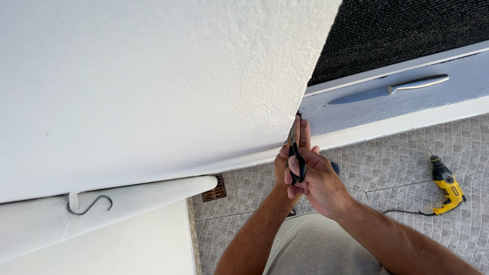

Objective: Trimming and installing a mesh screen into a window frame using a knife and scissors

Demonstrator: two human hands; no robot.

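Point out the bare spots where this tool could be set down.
The tiled floor lies bare between the hands and the yellow drill. The white ledge is bare right of the knife. It is crowded at the wall corner, where both hands grip the black-handled tool.

A single head-worn view looks steeply down along a white wall (153, 76) to the tiled floor (387, 168) — the wall fills most of the picture, very near the lens. Both hands, the right hand (318, 181) foremost, sit close at centre; the camera seems slightly tilted.
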